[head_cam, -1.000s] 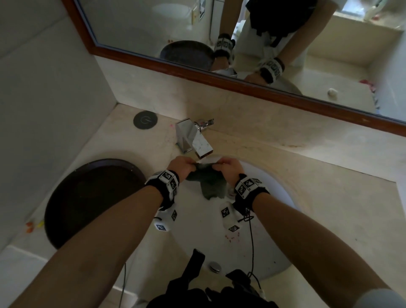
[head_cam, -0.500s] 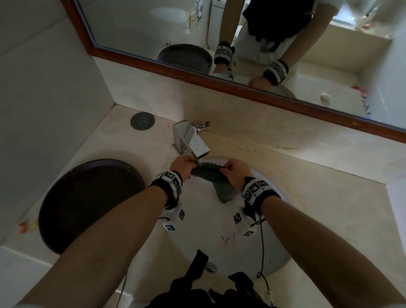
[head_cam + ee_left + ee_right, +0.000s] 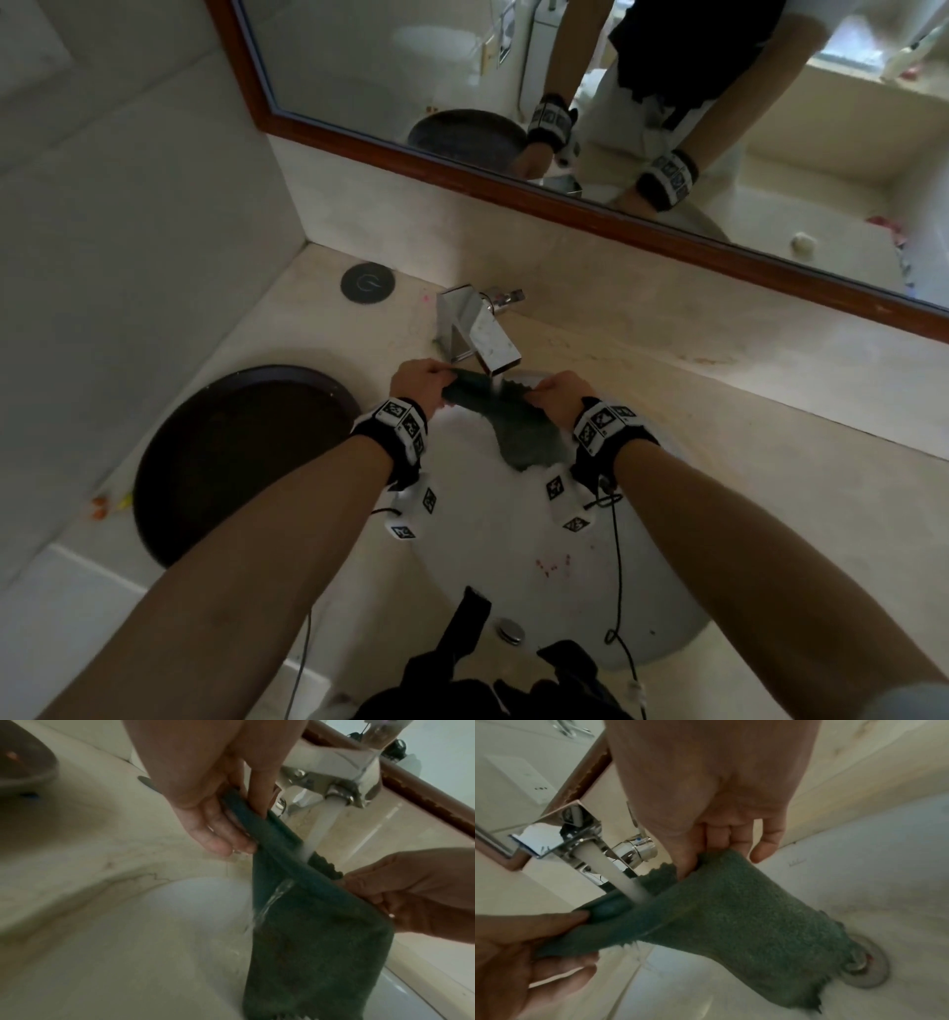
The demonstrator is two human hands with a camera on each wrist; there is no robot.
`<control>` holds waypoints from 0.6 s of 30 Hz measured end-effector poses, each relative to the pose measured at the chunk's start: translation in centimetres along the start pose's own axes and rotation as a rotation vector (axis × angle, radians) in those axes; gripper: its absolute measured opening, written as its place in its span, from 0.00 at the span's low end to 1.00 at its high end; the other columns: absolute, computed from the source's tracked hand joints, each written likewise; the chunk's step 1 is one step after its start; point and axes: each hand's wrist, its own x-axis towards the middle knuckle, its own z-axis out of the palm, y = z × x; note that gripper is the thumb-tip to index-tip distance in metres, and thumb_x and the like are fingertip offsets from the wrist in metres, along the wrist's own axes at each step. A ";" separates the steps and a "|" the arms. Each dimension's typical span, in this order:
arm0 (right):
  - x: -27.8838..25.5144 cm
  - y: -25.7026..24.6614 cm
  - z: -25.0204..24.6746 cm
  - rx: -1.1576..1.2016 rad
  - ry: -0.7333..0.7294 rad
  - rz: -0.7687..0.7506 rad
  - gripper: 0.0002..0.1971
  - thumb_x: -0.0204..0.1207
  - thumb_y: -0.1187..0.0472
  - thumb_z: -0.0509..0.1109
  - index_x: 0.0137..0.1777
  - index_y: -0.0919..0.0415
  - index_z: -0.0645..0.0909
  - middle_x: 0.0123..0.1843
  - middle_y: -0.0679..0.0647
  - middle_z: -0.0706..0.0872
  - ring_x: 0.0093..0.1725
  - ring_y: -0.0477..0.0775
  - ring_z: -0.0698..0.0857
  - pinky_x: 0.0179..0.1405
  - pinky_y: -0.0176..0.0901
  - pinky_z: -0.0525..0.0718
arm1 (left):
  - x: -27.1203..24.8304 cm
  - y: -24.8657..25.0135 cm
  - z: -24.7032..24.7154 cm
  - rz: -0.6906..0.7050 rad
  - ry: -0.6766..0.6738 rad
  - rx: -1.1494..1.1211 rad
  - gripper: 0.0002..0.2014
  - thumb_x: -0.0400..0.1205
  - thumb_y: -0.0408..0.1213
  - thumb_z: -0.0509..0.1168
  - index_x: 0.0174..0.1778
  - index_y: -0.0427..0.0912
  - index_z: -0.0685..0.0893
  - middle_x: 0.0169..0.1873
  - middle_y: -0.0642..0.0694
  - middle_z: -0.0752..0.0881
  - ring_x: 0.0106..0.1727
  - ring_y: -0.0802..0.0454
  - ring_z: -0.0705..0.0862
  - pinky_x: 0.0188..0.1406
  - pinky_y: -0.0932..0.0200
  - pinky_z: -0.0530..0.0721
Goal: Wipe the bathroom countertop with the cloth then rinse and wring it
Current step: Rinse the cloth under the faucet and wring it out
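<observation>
2 hands hold the green cloth under the tap, and water runs onto it. The left hand pinches one top corner between thumb and fingers. The right hand pinches the other top corner the same way. I think the hands stay apart so the top edge is pulled flat, and the water can hit the cloth in the middle and soak through.

The cloth hangs down from both hands into the white sink. Its top edge runs from one hand to the other, just below the spout. In the right wrist view the bottom edge dangles near the drain, but I cannot tell if it touches.

The water lands between the 2 hands and runs down the front of the cloth. Holding it over the sink keeps the drips off the countertop. A dark round tray sits on the countertop to the left of the sink, close to the left arm.

So this looks like the rinse step. Wringing is not yet done.
</observation>
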 end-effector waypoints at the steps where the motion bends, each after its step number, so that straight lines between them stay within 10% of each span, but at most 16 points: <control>1: 0.1 -0.2 0.4 0.031 -0.008 -0.013 0.13 0.80 0.53 0.69 0.53 0.63 0.87 0.47 0.58 0.86 0.45 0.55 0.81 0.47 0.44 0.78 | 0.0 0.0 -0.6 0.002 0.017 0.000 0.07 0.79 0.32 0.67 0.48 0.37 0.89 0.44 0.34 0.89 0.37 0.39 0.88 0.45 0.49 0.91; 8: -0.1 -1.2 2.0 0.020 -0.014 -0.091 0.15 0.80 0.48 0.67 0.51 0.61 0.85 0.42 0.56 0.85 0.41 0.55 0.81 0.44 0.43 0.77 | 0.8 -1.3 -3.5 0.016 0.119 0.065 0.06 0.76 0.35 0.72 0.44 0.38 0.90 0.44 0.34 0.91 0.43 0.37 0.90 0.53 0.41 0.88; 13: -0.6 -1.5 1.6 -0.016 0.066 -0.117 0.17 0.84 0.48 0.60 0.37 0.56 0.75 0.33 0.52 0.78 0.40 0.58 0.79 0.42 0.45 0.73 | 0.2 -0.7 -3.8 0.048 0.172 0.138 0.08 0.77 0.37 0.71 0.47 0.36 0.89 0.42 0.40 0.89 0.40 0.43 0.87 0.49 0.55 0.86; 18: -1.2 0.6 0.1 0.004 0.147 -0.074 0.15 0.84 0.47 0.58 0.50 0.58 0.78 0.43 0.55 0.80 0.45 0.57 0.78 0.46 0.45 0.73 | 0.1 -0.1 -2.2 0.042 0.067 0.101 0.09 0.78 0.33 0.70 0.51 0.35 0.89 0.46 0.35 0.90 0.40 0.40 0.87 0.51 0.48 0.88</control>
